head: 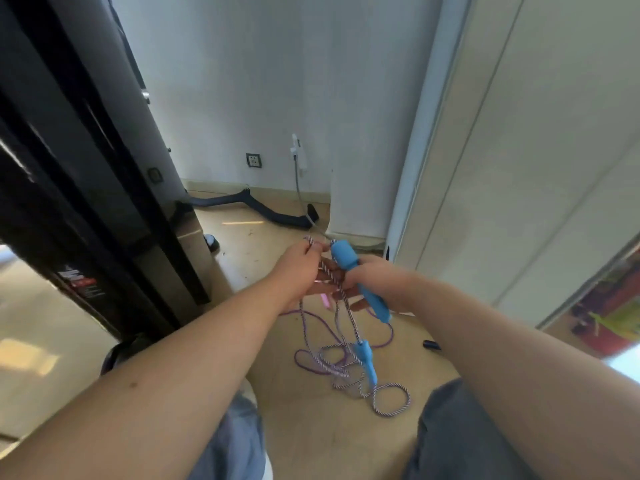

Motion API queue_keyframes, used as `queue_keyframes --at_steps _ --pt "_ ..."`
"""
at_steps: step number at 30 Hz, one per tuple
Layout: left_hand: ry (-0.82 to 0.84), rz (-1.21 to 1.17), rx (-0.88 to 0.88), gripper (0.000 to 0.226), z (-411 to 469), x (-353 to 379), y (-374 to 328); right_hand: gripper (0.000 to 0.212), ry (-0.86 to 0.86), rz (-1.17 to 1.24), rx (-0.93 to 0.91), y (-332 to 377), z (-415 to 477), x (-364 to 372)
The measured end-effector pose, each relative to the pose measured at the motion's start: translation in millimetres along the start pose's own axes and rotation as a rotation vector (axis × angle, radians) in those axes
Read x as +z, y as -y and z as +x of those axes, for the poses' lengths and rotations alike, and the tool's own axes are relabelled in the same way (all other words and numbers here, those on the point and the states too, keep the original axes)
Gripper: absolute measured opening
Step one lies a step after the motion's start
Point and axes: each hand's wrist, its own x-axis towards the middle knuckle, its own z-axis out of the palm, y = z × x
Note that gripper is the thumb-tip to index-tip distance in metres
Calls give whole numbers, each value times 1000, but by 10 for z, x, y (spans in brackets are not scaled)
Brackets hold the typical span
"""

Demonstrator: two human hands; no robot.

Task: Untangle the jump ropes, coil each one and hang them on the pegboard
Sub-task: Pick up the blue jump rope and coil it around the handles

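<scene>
Pale floor (329, 445) below the held blue handle (344, 258) carries two tangled ropes, one striped rope (409, 400) and one purple rope (296, 362). The right hand (381, 282) grips that handle; just left of it the left hand (299, 268) pinches striped cord. A second blue handle (367, 358) dangles below. Untangling is in hand; next, probably, drawing striped loops clear of purple.

Daylight falls across a pale white wall (263, 81) bearing a wall socket (254, 160) and a plugged-in grey cable (298, 183). A black hose (266, 211) lies along the skirting on the tan floor (311, 441), between a tall black cabinet (69, 168), left, and white door panels (536, 150), right.
</scene>
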Motion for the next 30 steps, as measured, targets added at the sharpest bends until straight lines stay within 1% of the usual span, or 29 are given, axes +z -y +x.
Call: queue_keyframes --at_steps 3,7,8,9,12,13,15,19,22,24,26,28,30 --pt "-44 -87 -22 20 107 -90 -56 20 91 -96 22 -64 67 6" --pt "-130 -239 -49 21 264 -174 -155 16 118 -133 -6 -54 199 -83" --pt "-127 -246 -72 22 298 -189 -164 16 104 -121 -14 -59 233 -102" --pt "-91 -192 -104 24 311 -199 -165 16 78 -97 -20 -74 271 -122" --pt "125 115 -170 30 339 -140 -45 18 23 -9 -32 -150 372 -143" --pt "175 148 -176 30 355 -90 4 21 29 -2 -32 -173 398 -147" --pt "190 125 -186 31 436 30 79 24 43 14 -23 -231 469 -155" --pt "181 -1 -233 33 661 186 104 23 -33 49 -22 -279 601 -238" --pt "206 -112 -207 34 758 262 68 20 -35 55 -35 -279 659 -264" --pt "182 -120 -154 31 812 299 41 14 -33 90 -44 -278 687 -246" --pt "122 -106 -117 27 885 309 34 13 -35 99 -29 -280 719 -237" --pt "49 -126 -110 24 961 304 34 13 -49 52 -4 -289 735 -265" --pt "-34 -146 -103 26 1006 280 35 7 -76 -49 14 -315 735 -313"
